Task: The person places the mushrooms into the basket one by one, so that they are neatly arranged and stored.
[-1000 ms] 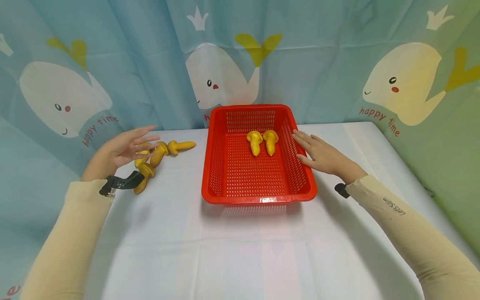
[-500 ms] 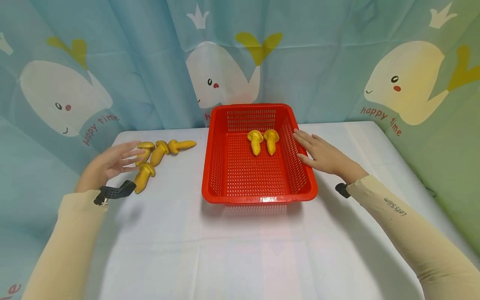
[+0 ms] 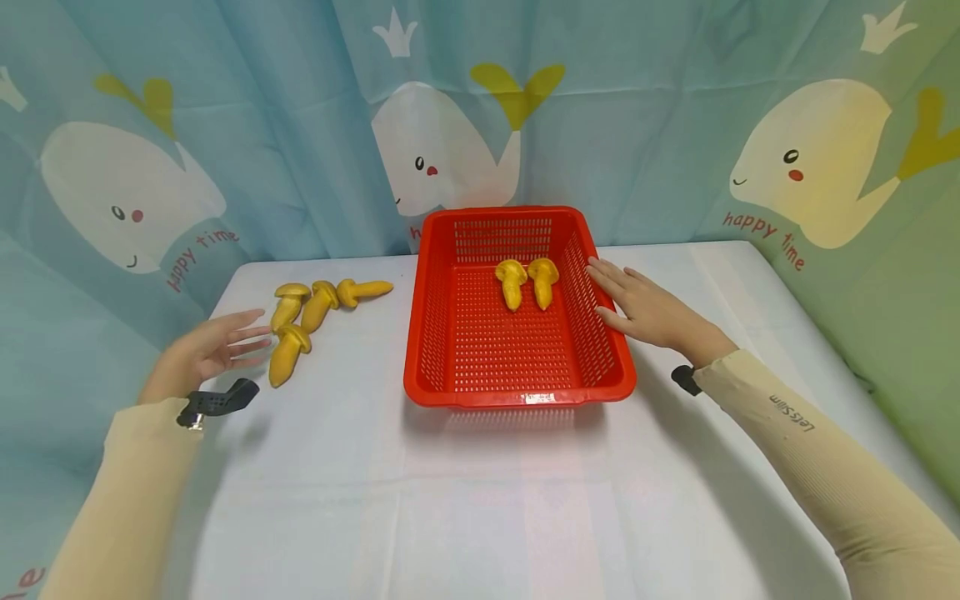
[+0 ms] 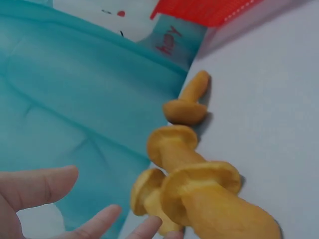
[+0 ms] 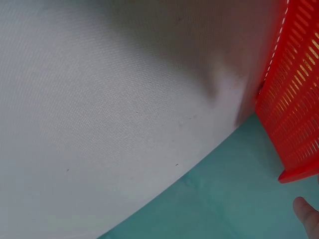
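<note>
My left hand (image 3: 213, 350) hovers at the left of the table, fingers spread and holding nothing. Just past its fingertips lies a group of yellow mushrooms: the nearest mushroom (image 3: 287, 353), an upright-capped mushroom (image 3: 288, 305), another mushroom (image 3: 320, 306) beside it, and a mushroom lying sideways (image 3: 364, 291). In the left wrist view the nearest mushroom (image 4: 219, 204) is large, right of the fingers. A red plastic basket (image 3: 517, 398) stands mid-table with two mushrooms inside, the left mushroom (image 3: 512, 283) and right mushroom (image 3: 543, 282). My right hand (image 3: 648, 310) rests with straight fingers on the basket's right rim.
A white cloth covers the table (image 3: 495, 500). Behind and at the sides hangs a blue-green curtain (image 3: 300, 125) with whale prints, close along the table's back edge. A dark band (image 3: 217, 402) circles the left wrist.
My left hand has drawn back left and toward me, away from over the mushrooms, uncovering them. The right hand stays at the basket rim. The basket and mushrooms have not moved.
</note>
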`<state>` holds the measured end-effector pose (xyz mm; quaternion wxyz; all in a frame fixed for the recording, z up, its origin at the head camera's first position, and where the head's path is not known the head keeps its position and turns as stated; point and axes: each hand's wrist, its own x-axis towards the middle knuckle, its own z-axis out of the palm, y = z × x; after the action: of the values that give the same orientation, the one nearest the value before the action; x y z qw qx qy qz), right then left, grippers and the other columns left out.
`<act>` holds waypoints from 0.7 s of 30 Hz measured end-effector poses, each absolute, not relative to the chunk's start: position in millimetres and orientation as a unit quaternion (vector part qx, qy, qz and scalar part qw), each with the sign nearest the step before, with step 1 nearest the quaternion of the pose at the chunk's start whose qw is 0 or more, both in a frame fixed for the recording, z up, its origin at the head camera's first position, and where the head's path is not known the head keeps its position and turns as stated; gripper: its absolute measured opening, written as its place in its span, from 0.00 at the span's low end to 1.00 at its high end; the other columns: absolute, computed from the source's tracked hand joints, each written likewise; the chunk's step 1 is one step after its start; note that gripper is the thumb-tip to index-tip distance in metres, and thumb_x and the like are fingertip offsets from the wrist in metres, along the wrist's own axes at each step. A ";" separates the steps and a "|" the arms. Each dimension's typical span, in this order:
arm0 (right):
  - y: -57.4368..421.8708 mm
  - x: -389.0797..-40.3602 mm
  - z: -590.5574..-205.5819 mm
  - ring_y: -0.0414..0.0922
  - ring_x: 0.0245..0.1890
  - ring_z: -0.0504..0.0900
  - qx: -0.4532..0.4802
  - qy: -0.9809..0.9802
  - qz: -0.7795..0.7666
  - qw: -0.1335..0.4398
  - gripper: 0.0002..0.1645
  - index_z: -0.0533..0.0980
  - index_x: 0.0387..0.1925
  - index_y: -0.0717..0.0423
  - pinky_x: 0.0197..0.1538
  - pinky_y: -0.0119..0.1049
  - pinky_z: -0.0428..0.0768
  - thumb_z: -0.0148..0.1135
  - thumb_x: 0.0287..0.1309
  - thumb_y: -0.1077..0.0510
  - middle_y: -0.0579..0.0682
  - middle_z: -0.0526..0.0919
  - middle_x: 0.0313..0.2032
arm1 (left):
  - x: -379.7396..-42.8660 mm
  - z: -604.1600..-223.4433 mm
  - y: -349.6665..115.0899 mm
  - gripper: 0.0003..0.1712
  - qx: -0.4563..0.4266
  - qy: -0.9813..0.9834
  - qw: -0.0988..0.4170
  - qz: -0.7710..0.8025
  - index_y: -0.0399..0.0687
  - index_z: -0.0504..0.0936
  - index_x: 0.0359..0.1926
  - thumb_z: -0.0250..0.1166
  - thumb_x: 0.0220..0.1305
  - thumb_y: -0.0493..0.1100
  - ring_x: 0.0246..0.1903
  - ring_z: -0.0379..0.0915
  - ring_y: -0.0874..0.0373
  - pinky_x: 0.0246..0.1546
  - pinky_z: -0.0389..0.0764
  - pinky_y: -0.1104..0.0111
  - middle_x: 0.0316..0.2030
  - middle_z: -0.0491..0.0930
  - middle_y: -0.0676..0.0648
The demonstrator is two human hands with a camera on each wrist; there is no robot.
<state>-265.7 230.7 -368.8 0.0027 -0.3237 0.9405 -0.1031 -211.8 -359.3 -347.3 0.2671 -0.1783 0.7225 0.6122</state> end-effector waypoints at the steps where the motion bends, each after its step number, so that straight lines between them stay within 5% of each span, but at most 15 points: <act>1: 230.7 -266.0 -369.0 0.54 0.73 0.48 -0.324 0.940 -0.102 0.002 0.40 0.47 0.72 0.60 0.72 0.56 0.51 0.46 0.66 0.48 0.58 0.48 0.73 | -211.8 -349.4 -360.7 0.49 -0.190 0.704 0.267 0.630 0.51 0.33 0.74 0.53 0.66 0.60 0.36 0.76 0.71 0.63 0.68 0.58 0.66 0.62 0.38; 2: 230.7 -266.0 -369.0 0.54 0.73 0.48 -0.325 0.940 -0.102 0.002 0.40 0.47 0.72 0.60 0.72 0.57 0.51 0.46 0.66 0.48 0.58 0.48 0.73 | -211.4 -351.3 -361.9 0.49 -0.200 0.689 0.267 0.643 0.53 0.35 0.74 0.55 0.65 0.58 0.35 0.77 0.70 0.61 0.71 0.59 0.58 0.71 0.41; 5: 230.3 -266.1 -369.3 0.54 0.73 0.48 -0.324 0.940 -0.103 0.004 0.40 0.47 0.72 0.60 0.72 0.57 0.51 0.46 0.66 0.48 0.58 0.48 0.73 | -208.6 -357.3 -364.2 0.49 -0.208 0.674 0.276 0.653 0.51 0.34 0.74 0.55 0.66 0.57 0.35 0.76 0.69 0.57 0.76 0.61 0.57 0.71 0.41; 7: 230.3 -266.1 -369.3 0.54 0.73 0.48 -0.325 0.940 -0.102 0.005 0.40 0.47 0.72 0.60 0.72 0.57 0.51 0.46 0.66 0.48 0.58 0.48 0.73 | -205.8 -360.7 -363.2 0.49 -0.201 0.686 0.285 0.638 0.48 0.31 0.74 0.51 0.67 0.58 0.40 0.77 0.64 0.62 0.70 0.59 0.68 0.56 0.33; 9: 230.4 -266.1 -369.1 0.54 0.73 0.48 -0.323 0.941 -0.103 0.006 0.40 0.47 0.72 0.60 0.72 0.57 0.51 0.46 0.66 0.48 0.58 0.48 0.73 | -203.4 -363.4 -361.1 0.50 -0.188 0.706 0.292 0.617 0.44 0.25 0.72 0.48 0.68 0.60 0.51 0.73 0.57 0.66 0.65 0.58 0.74 0.33 0.36; 10: 230.4 -266.1 -368.9 0.54 0.73 0.48 -0.323 0.941 -0.103 0.006 0.40 0.47 0.72 0.60 0.72 0.57 0.51 0.46 0.66 0.47 0.58 0.48 0.73 | -203.2 -364.8 -359.9 0.50 -0.186 0.715 0.292 0.607 0.43 0.25 0.72 0.47 0.68 0.60 0.52 0.72 0.56 0.66 0.63 0.58 0.74 0.31 0.37; 13: 230.8 -266.1 -368.6 0.54 0.73 0.48 -0.321 0.942 -0.102 0.008 0.40 0.46 0.72 0.59 0.72 0.57 0.51 0.45 0.66 0.47 0.58 0.48 0.73 | -203.3 -367.2 -356.5 0.50 -0.184 0.733 0.288 0.587 0.41 0.27 0.72 0.46 0.69 0.61 0.63 0.58 0.47 0.67 0.60 0.58 0.73 0.34 0.35; 15: 230.6 -266.3 -369.0 0.54 0.73 0.48 -0.319 0.942 -0.102 0.008 0.41 0.46 0.72 0.59 0.72 0.57 0.51 0.46 0.66 0.47 0.58 0.48 0.73 | -204.6 -368.5 -355.7 0.49 -0.190 0.736 0.284 0.585 0.41 0.29 0.72 0.47 0.69 0.60 0.61 0.60 0.51 0.65 0.66 0.60 0.73 0.38 0.35; 18: 230.4 -266.4 -369.1 0.54 0.73 0.48 -0.318 0.943 -0.102 0.008 0.41 0.46 0.72 0.59 0.72 0.57 0.51 0.46 0.66 0.47 0.58 0.48 0.73 | -207.3 -370.4 -354.2 0.50 -0.212 0.720 0.276 0.600 0.41 0.32 0.73 0.52 0.67 0.58 0.58 0.62 0.51 0.59 0.75 0.63 0.63 0.59 0.34; 21: 230.1 -266.5 -368.9 0.54 0.73 0.49 -0.317 0.943 -0.102 0.008 0.41 0.47 0.72 0.59 0.72 0.57 0.51 0.47 0.66 0.47 0.58 0.48 0.73 | -209.4 -373.8 -354.2 0.49 -0.203 0.736 0.273 0.585 0.38 0.36 0.73 0.54 0.66 0.57 0.47 0.67 0.62 0.50 0.79 0.69 0.45 0.70 0.55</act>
<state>-266.5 230.1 -368.9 0.0083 -0.3167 0.9430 -0.1019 -209.4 -354.2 -373.8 0.2733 -0.2029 0.7362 0.5850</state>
